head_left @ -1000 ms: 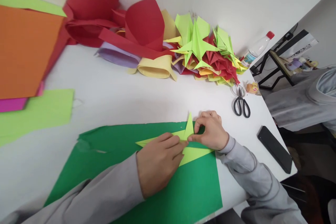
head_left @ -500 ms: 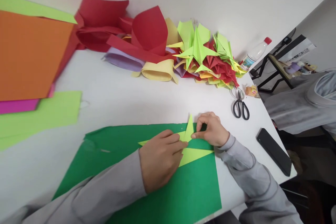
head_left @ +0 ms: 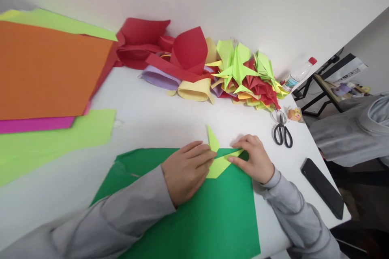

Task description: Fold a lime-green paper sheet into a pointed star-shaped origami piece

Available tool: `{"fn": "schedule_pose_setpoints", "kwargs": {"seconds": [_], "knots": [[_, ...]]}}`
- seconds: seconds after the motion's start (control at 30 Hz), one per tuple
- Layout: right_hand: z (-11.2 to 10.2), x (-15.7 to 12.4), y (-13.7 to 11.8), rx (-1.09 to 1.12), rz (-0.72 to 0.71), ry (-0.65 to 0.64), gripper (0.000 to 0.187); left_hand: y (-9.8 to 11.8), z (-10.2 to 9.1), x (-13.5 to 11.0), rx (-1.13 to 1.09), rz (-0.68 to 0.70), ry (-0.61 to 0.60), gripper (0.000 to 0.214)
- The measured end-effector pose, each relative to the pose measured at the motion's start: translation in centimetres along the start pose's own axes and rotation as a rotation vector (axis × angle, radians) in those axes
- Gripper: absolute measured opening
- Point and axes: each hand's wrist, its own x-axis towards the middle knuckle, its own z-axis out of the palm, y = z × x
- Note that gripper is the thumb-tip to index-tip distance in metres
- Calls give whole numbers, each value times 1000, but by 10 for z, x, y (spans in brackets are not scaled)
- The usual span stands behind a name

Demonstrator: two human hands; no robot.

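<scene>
A lime green folded paper figure (head_left: 218, 161) lies on a dark green sheet (head_left: 209, 214) on the white table (head_left: 146, 117). One point of the figure sticks up, another runs out to the right. My left hand (head_left: 187, 172) presses down on its left part with fingers together. The fingers of my right hand (head_left: 254, 158) pinch the thin right-hand point against the sheet. Both wrists wear grey sleeves.
A heap of folded paper figures (head_left: 246, 79) and curled red, yellow and purple sheets (head_left: 176, 58) lies at the back. Orange (head_left: 45, 68), pink and lime sheets sit at left. Black scissors (head_left: 282, 131), a black phone (head_left: 323, 188) and a bottle (head_left: 299, 73) are at right; another person's grey sleeve (head_left: 349, 129) beyond.
The lime figure has been turned and refolded: its long left and right tips are gone from view and a thin point now lies under my right fingers. The view shifted left.
</scene>
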Motion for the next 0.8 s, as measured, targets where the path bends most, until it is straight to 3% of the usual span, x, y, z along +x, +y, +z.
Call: {"fn": "schedule_pose_setpoints", "kwargs": {"seconds": [0.13, 0.47, 0.6, 0.7, 0.8], "knots": [[2, -3, -4, -129, -19, -16, 37, -5, 4, -5, -61, -12, -1, 26], [-3, 1, -5, 19, 84, -14, 27, -4, 10, -9, -75, -7, 10, 24], [-2, 1, -12, 451, 215, 75, 25, -5, 10, -9, -80, -6, 30, 23], [3, 1, -16, 882, 389, 105, 42, -6, 12, -10, -102, 11, 51, 21], [10, 0, -19, 1077, 549, 96, 57, -8, 12, -10, -109, 40, 63, 20]]}}
